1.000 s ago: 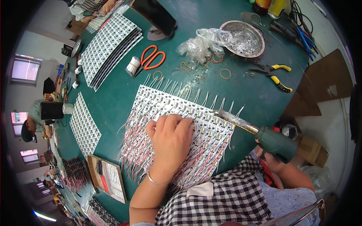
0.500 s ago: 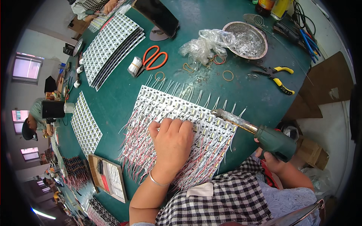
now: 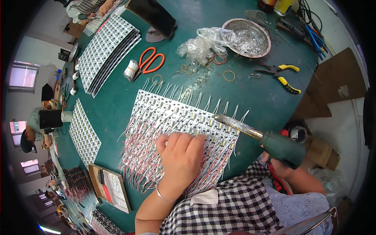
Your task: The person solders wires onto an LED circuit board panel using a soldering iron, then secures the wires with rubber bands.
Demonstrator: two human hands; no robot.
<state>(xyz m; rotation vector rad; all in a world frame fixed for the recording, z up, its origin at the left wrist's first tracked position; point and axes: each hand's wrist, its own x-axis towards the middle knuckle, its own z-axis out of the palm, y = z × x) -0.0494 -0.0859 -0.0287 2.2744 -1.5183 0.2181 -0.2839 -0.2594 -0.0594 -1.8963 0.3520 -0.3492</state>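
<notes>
One loose sheet of small components (image 3: 85, 133), pale, flat on the left of the green tabletop (image 3: 113, 125). One stack of similar sheets (image 3: 106, 55), farther back, several layers deep. One open box (image 3: 95, 180), nearer the person: black and red wires (image 3: 105, 192) in its left part, white wires (image 3: 116, 186) in its right. One banded bundle of short white strands (image 3: 131, 70), beside orange-handled scissors (image 3: 150, 62). One wired panel (image 3: 156, 106): white board, rows of components, red and white wires over its near part, pale pairs jutting past its far edge. Left grip (image 3: 182, 156): fingers curled, resting on the wired panel amid its wires; whether it pinches one, cannot tell. One crumpled clear bag (image 3: 203, 46), against the left side of a round bowl (image 3: 243, 24); bowl contains loose silvery scraps. One soldering iron (image 3: 284, 148), green handle clasped in the right grip (image 3: 280, 168), which stands off the panel's right side; metal tip at the panel's far right part, contact indistinct. One pair of yellow-handled pliers (image 3: 280, 73), beyond the iron.
</notes>
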